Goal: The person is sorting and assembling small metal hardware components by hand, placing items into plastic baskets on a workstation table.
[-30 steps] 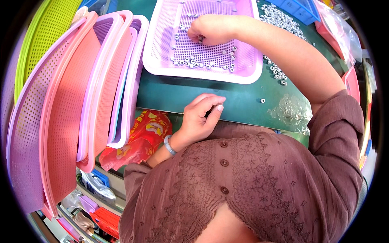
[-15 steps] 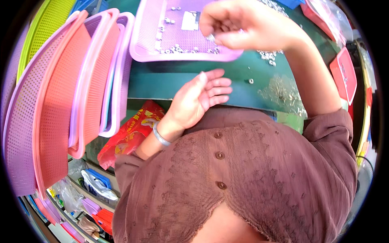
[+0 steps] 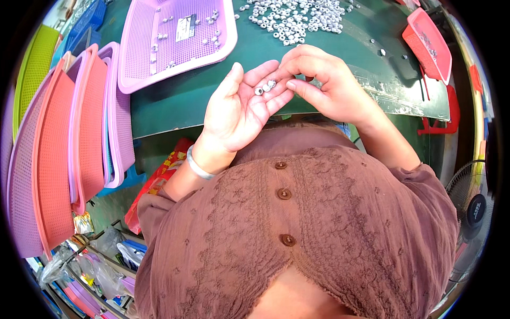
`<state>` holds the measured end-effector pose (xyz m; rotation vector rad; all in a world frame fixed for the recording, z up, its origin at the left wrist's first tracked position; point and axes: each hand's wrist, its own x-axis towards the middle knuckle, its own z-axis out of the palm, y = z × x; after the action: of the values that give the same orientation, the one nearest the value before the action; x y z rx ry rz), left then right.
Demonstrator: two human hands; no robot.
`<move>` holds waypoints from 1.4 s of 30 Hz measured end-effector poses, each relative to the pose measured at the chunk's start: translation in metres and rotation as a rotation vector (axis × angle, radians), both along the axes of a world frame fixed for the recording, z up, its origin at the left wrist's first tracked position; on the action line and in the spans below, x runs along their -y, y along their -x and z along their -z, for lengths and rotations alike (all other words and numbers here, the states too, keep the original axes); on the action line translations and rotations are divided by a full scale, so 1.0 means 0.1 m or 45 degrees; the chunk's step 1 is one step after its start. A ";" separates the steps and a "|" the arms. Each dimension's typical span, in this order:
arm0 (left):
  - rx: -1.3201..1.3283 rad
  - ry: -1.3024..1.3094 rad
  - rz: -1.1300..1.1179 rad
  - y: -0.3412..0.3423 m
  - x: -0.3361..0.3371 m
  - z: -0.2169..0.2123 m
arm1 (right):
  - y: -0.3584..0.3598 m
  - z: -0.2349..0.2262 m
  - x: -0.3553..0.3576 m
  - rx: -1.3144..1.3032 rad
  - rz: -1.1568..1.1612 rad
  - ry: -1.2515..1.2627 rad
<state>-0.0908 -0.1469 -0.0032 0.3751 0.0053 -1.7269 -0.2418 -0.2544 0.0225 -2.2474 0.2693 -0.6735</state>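
Note:
My left hand lies palm up over the table's near edge. Its fingers are stretched out, and a few small grey ring-shaped metal parts rest on them. My right hand is curled against the left fingertips, thumb and forefinger drawn together; what sits between them, if anything, is hidden. Beyond the hands a pile of the same ring parts spreads over the green table. A purple mesh basket at the far left holds several more around a white label.
Coloured mesh baskets stand nested on edge at the left. To the right, a pink basket sits at the table's edge with small parts inside. A red plastic bag hangs below the table, and a fan stands at the far right.
My right hand has come down from over the purple basket to my left hand. Ring parts now show on the left fingers. The whole view has shifted, bringing the pile into sight.

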 end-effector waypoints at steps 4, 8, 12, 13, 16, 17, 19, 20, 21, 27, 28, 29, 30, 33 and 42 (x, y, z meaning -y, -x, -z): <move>-0.034 0.083 0.035 0.07 0.09 0.07 | 0.09 0.06 0.05 0.063 0.048 0.060; 0.065 -0.034 0.038 0.19 0.20 -0.04 | 0.15 0.17 0.10 0.099 0.139 0.100; 0.048 -0.004 0.063 0.19 0.26 0.03 | 0.18 0.23 0.15 0.049 0.160 0.074; 0.042 0.006 0.071 0.19 0.27 0.05 | 0.19 0.23 0.16 0.040 0.156 0.068; 0.052 -0.001 0.085 0.20 0.30 0.05 | 0.20 0.27 0.20 0.052 0.174 -0.037; 0.060 -0.008 0.084 0.20 0.31 0.05 | 0.20 0.29 0.22 0.063 0.181 -0.083; 0.086 -0.048 0.067 0.20 0.31 0.05 | 0.19 0.32 0.22 0.068 0.194 -0.177; 0.102 -0.066 0.055 0.19 0.31 0.03 | 0.17 0.32 0.24 0.073 0.197 -0.221; 0.148 -0.079 0.060 0.20 0.32 0.02 | 0.16 0.31 0.24 0.059 0.206 -0.193; 0.377 -0.096 0.074 0.19 0.29 0.06 | 0.12 0.19 0.20 -0.014 0.166 -0.040; 0.383 -0.098 0.084 0.16 0.29 0.05 | 0.09 0.16 0.19 -0.019 0.158 -0.043; 0.382 -0.112 0.072 0.16 0.26 0.04 | 0.09 0.14 0.17 -0.047 0.160 -0.048; 0.380 -0.128 0.062 0.15 0.25 0.04 | 0.06 0.14 0.18 -0.007 0.142 -0.078; 0.395 -0.115 0.083 0.05 0.20 0.07 | 0.01 0.16 0.18 0.013 0.110 -0.356; 0.637 -0.196 0.090 -0.13 0.14 0.01 | -0.16 0.23 0.08 0.126 0.107 -1.138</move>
<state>-0.0781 -0.1610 -0.0039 0.9222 -0.2411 -1.6650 -0.2260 -0.2624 -0.0009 -1.3520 0.5014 -0.5516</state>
